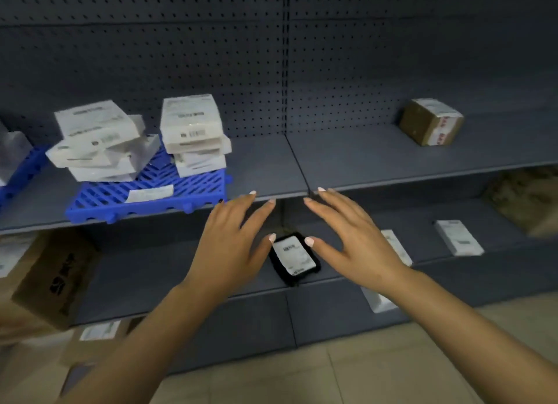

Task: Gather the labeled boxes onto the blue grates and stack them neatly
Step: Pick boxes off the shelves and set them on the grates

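A blue grate lies on the upper grey shelf at the left. It carries two untidy stacks of white labeled boxes, one on the left and one on the right. A small black parcel with a white label lies on the lower shelf. My left hand and my right hand hover on either side of it, fingers spread and holding nothing. A brown taped box sits at the right of the upper shelf. Two white boxes lie on the lower shelf at the right.
A second blue grate shows at the far left with a pale package on it. Large cardboard cartons stand at the lower left, and another carton at the right. Behind the shelves is a pegboard wall. Below is a tiled floor.
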Available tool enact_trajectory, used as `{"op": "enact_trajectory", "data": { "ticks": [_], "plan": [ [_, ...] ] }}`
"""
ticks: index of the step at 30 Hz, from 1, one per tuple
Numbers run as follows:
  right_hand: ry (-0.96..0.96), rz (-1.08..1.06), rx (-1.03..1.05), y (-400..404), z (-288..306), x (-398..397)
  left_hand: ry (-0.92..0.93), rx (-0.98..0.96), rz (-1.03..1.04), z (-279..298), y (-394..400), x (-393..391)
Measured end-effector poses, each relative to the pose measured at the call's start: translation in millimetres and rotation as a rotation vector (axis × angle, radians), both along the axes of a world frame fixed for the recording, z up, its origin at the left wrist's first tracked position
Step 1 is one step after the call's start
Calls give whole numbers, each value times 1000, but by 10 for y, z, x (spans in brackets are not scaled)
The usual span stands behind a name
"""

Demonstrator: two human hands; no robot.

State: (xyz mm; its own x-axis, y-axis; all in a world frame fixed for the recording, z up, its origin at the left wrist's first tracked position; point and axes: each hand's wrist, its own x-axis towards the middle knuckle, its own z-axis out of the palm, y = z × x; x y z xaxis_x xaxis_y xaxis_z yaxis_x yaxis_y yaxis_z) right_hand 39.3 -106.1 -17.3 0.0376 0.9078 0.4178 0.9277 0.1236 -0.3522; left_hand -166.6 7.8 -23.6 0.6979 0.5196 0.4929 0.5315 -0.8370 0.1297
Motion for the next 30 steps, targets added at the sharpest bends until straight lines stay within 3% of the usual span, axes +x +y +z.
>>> {"op": "enact_trajectory", "data": {
  "ticks": [10,22,30],
  "plan": [
    [-20,-208,-32,-1368,-230,826,37,-83,-176,-182,-1085,984],
    [-164,-255,-126,-3169,-460,2247,92,-132,-276,-474,-2765,2826],
    [-92,-346,-239,-3524,-668,3185,168,-206,-303,-690,-3086,3761]
  ]
}}
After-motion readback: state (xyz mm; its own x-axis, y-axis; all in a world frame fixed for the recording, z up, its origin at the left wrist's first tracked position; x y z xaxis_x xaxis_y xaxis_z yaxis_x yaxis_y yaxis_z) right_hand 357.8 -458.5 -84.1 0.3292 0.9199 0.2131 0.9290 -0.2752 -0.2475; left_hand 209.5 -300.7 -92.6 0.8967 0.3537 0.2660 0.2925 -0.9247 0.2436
